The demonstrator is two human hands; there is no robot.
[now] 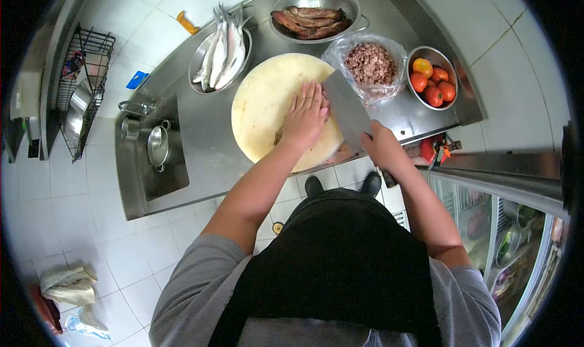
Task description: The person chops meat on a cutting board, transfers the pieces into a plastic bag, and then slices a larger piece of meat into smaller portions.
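Steel counter [207,146] carries a round wood board [267,104]. On it, right hand [383,146] is wrapped tight round the handle of a broad cleaver [347,110], blade at 3 o'clock of left hand [304,116], whose fingers lie flat & together on a small piece of meat [324,104], mostly hidden. Meat prob. soft, slippery; hold w/ flat palm. No writing legible.

Matt pale wooden board [267,104]; brushed steel counter [207,146]; dull metal cleaver [348,108]
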